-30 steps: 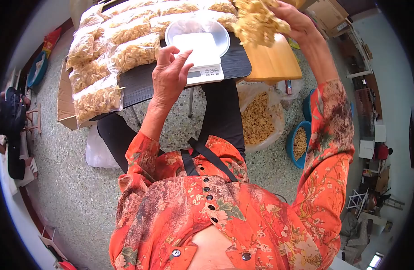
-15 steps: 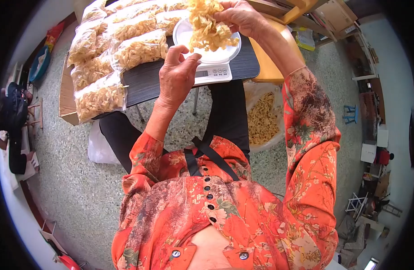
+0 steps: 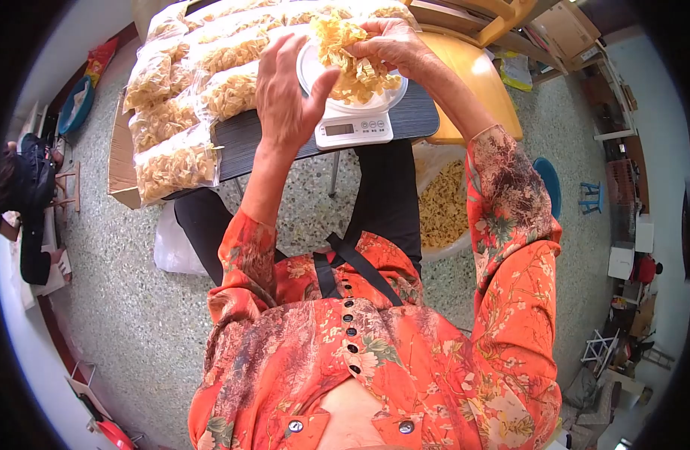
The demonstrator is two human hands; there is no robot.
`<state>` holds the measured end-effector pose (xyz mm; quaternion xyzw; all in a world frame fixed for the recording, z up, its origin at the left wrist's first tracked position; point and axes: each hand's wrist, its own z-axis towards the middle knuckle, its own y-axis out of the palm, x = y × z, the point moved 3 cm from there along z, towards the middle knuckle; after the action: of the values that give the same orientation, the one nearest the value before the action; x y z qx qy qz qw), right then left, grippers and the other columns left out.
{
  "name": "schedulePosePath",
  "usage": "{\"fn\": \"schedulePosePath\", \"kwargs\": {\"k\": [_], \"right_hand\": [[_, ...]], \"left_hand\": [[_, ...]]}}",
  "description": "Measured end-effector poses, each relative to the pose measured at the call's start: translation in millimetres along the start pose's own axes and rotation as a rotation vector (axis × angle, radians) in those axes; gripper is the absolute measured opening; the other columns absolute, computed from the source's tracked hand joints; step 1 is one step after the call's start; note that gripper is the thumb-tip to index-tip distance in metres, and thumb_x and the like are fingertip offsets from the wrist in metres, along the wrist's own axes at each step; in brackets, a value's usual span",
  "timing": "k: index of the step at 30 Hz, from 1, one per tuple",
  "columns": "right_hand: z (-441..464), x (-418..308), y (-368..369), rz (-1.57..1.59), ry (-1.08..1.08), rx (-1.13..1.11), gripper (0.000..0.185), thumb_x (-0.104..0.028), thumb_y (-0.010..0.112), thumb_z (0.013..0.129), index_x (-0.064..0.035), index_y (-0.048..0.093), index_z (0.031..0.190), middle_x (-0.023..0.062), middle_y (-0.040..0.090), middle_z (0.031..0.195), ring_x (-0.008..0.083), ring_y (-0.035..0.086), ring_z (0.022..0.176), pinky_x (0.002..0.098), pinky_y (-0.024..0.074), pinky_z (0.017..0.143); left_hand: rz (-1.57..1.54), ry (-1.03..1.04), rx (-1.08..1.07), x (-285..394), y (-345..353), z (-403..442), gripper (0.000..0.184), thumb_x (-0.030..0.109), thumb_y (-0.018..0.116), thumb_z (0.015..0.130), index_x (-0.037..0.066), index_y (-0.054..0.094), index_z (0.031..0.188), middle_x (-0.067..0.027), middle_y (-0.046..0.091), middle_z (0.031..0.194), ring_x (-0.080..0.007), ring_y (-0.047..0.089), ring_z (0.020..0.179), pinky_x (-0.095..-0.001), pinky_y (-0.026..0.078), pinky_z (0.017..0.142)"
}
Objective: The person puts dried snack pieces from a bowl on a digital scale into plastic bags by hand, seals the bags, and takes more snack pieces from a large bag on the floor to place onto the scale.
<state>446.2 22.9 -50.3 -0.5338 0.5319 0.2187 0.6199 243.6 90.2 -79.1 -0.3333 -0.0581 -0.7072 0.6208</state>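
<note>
My right hand (image 3: pixel 396 51) grips a clump of pale yellow dried pieces (image 3: pixel 354 64) over a white bowl (image 3: pixel 309 69). The bowl sits on a white digital scale (image 3: pixel 354 129) at the front edge of the dark table (image 3: pixel 243 142). To the left of the bowl, my left hand (image 3: pixel 287 97) is raised with its fingers stretched and thumb apart, holding nothing. Clear bags filled with similar pieces (image 3: pixel 177 163) lie in rows on the left part of the table.
A yellow wooden chair (image 3: pixel 472 86) adjoins the table on the right. Below it on the floor stands a large clear bag of loose pieces (image 3: pixel 444 206). A blue basin (image 3: pixel 547 184) is farther right. A cardboard box (image 3: pixel 122 161) is at the table's left.
My right hand has brought the clump leftward and down to the bowl. My left hand has opened from its bent-finger pose. The view has shifted slightly.
</note>
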Motion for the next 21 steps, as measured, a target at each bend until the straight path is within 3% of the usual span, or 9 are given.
{"fn": "schedulePosePath", "kwargs": {"k": [1,3,4,10,13,15,16,18,21], "right_hand": [[-0.7,0.9,0.7,0.001,-0.001,-0.001,0.039,-0.020,0.083,0.080,-0.0077,0.072,0.115,0.0006,0.073,0.087,0.0048,0.065,0.069,0.0215,0.0483,0.054],[-2.9,-2.5,3.0,0.027,-0.053,-0.017,0.040,-0.021,0.082,0.079,-0.0074,0.072,0.115,0.0000,0.072,0.085,0.0044,0.064,0.067,0.0222,0.0485,0.055],[-1.3,-2.6,4.2,0.026,-0.057,-0.016,0.040,-0.021,0.082,0.079,-0.0074,0.072,0.115,0.0000,0.072,0.085,0.0044,0.064,0.067,0.0222,0.0485,0.055],[-10.3,-10.9,4.5,-0.105,-0.045,0.011,0.048,-0.028,0.084,0.077,-0.0082,0.071,0.118,-0.0001,0.070,0.082,0.0072,0.063,0.067,0.0237,0.0509,0.059],[-6.3,-4.7,0.4,-0.186,0.009,0.014,0.057,-0.032,0.085,0.075,-0.0117,0.068,0.125,0.0033,0.071,0.092,0.0097,0.064,0.071,0.0253,0.0532,0.060],[-6.2,-9.5,-1.4,-0.245,-0.011,-0.052,0.063,-0.033,0.086,0.075,-0.0161,0.064,0.132,0.0129,0.068,0.114,0.0173,0.068,0.089,0.0306,0.0590,0.066],[-7.1,-11.2,-2.3,-0.243,-0.011,-0.051,0.063,-0.033,0.086,0.075,-0.0161,0.064,0.132,0.0129,0.068,0.114,0.0173,0.068,0.089,0.0306,0.0590,0.066],[-6.4,-11.8,-8.9,-0.209,-0.104,-0.045,0.064,-0.035,0.085,0.076,-0.0190,0.063,0.133,0.0210,0.059,0.133,0.0267,0.065,0.112,0.0377,0.0625,0.073],[-0.6,-7.5,-20.5,-0.201,-0.138,-0.072,0.064,-0.039,0.084,0.077,-0.0190,0.063,0.134,0.0251,0.055,0.138,0.0333,0.058,0.125,0.0419,0.0629,0.076]], "left_hand": [[0.002,0.000,0.000,-5.6,5.6,6.7,0.071,0.058,0.062,0.092,0.001,0.054,0.133,-0.0248,0.055,0.132,-0.0410,0.052,0.125,-0.0453,0.040,0.106],[-0.153,-0.138,-0.118,-21.0,20.8,20.5,0.082,0.068,0.045,0.096,0.000,0.048,0.143,-0.0290,0.051,0.141,-0.0420,0.045,0.135,-0.0443,0.035,0.112],[-0.117,-0.172,-0.179,-25.8,27.1,24.9,0.088,0.072,0.030,0.098,-0.001,0.045,0.146,-0.0289,0.051,0.142,-0.0406,0.044,0.137,-0.0429,0.033,0.114],[-0.167,-0.238,-0.256,-36.2,41.3,43.5,0.088,0.073,0.021,0.099,0.002,0.059,0.133,-0.0234,0.058,0.134,-0.0402,0.051,0.129,-0.0451,0.038,0.109],[-0.157,-0.274,-0.300,-35.8,45.0,42.9,0.088,0.074,0.018,0.098,0.004,0.063,0.125,-0.0235,0.063,0.126,-0.0423,0.055,0.121,-0.0478,0.042,0.103],[-0.145,-0.289,-0.309,-39.6,47.3,40.2,0.088,0.075,0.017,0.098,0.005,0.065,0.121,-0.0235,0.065,0.122,-0.0432,0.057,0.118,-0.0490,0.043,0.100],[-0.149,-0.300,-0.317,-41.6,48.5,39.3,0.090,0.076,0.016,0.098,0.004,0.065,0.120,-0.0236,0.065,0.120,-0.0432,0.058,0.116,-0.0491,0.044,0.099],[-0.154,-0.308,-0.327,-44.4,50.9,38.2,0.091,0.076,0.015,0.097,0.004,0.065,0.119,-0.0237,0.066,0.118,-0.0433,0.058,0.115,-0.0493,0.044,0.098],[-0.171,-0.324,-0.355,-50.0,55.0,37.5,0.092,0.077,0.015,0.097,0.005,0.066,0.121,-0.0229,0.067,0.118,-0.0428,0.059,0.116,-0.0479,0.045,0.099]]}}
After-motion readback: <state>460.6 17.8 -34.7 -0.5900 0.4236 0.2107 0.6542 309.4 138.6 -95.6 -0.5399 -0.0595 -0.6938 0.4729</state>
